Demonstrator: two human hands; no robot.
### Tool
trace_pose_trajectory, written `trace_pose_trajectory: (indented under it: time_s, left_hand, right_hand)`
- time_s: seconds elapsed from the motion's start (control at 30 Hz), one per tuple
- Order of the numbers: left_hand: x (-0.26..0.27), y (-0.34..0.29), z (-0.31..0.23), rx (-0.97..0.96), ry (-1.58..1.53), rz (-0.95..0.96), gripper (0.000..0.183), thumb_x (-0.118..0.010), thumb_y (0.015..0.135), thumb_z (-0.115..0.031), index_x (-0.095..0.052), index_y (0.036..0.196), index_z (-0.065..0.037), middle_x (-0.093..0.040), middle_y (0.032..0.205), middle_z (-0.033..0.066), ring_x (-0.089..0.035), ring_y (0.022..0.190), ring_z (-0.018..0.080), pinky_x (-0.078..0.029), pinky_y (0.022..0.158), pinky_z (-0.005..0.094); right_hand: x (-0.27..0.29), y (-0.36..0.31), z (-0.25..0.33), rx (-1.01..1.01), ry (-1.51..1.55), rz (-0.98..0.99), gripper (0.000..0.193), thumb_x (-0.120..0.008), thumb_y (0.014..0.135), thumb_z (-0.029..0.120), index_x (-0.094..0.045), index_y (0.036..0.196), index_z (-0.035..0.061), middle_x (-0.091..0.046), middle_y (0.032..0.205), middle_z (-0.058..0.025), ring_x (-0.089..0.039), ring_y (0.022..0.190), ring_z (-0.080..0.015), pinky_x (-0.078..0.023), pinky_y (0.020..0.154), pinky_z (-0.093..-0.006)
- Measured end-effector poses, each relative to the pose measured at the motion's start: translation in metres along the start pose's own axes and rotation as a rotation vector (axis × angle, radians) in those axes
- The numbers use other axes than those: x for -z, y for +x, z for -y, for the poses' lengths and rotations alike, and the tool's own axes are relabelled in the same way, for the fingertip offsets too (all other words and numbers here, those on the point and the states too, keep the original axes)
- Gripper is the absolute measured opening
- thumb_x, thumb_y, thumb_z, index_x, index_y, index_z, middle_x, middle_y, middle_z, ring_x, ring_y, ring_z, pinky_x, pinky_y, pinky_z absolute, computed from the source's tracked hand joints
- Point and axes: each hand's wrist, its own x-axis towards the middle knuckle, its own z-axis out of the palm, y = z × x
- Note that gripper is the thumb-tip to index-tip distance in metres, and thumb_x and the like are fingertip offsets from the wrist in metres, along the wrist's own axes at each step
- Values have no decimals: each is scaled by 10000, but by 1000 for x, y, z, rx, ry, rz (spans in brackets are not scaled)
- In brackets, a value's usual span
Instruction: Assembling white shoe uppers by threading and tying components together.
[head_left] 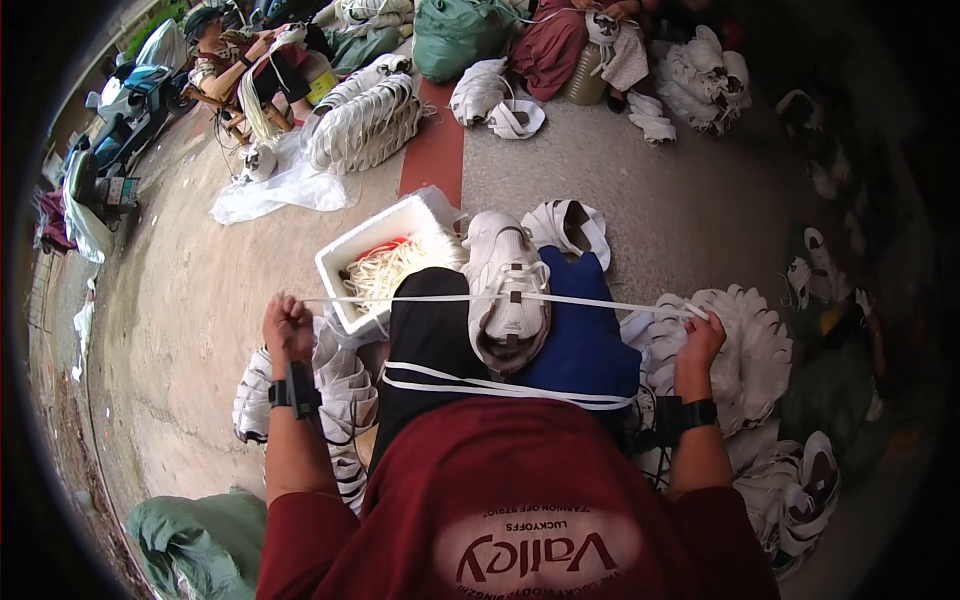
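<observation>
A white sneaker [507,318] rests on my lap between my knees, its toe pointing away from me. A white shoelace [420,299] crosses its upper and is pulled out nearly straight to both sides. At its left end my left hand [288,328] is closed on the lace, out past my knee. My right hand [703,342] pinches the other end, well to the right of the shoe. Another white lace [500,388] lies loosely across my thighs.
A white foam box [335,285] beyond my left knee holds many laces. White shoe uppers [745,355] are piled on my right, with more stacks [345,400] on my left. Green sacks [465,40] stand around. Two people [235,75] sit working farther off, near parked scooters [125,120].
</observation>
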Motion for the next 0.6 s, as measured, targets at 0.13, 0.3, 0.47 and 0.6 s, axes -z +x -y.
trace_pose_trajectory:
  time_s: [0.13,0.3,0.47,0.6]
  left_hand:
    - [46,-7,-15,-22,154,-119,85,-510,899,-143,-444,860,-108,-482,703,6,-470,586,108,-386,481,223]
    - [-47,-44,62,-253,1121,173,336,-596,762,16,-494,1079,-25,-573,941,52,-566,725,115,-470,600,235]
    - [-145,-81,123,-481,1434,790,242,-621,731,13,-592,970,-12,-593,811,129,-593,733,251,-486,679,323]
    - [-165,-82,141,-462,1544,881,244,-619,730,-10,-606,973,-23,-595,819,144,-591,746,296,-483,666,359]
  right_hand:
    - [37,2,-12,-328,-261,203,113,-512,734,-56,-558,820,2,-578,724,-30,-537,626,-100,-400,549,-214]
    - [-37,-21,-40,286,-519,574,121,-568,720,-45,-554,832,-1,-596,689,-71,-570,606,-133,-441,557,-269]
    - [-136,-84,-15,285,-565,883,91,-647,728,56,-599,705,-18,-590,619,-109,-585,570,-172,-438,541,-302]
    - [-161,-96,-41,319,-631,841,122,-607,737,96,-612,689,-17,-600,625,-163,-608,582,-250,-446,541,-328]
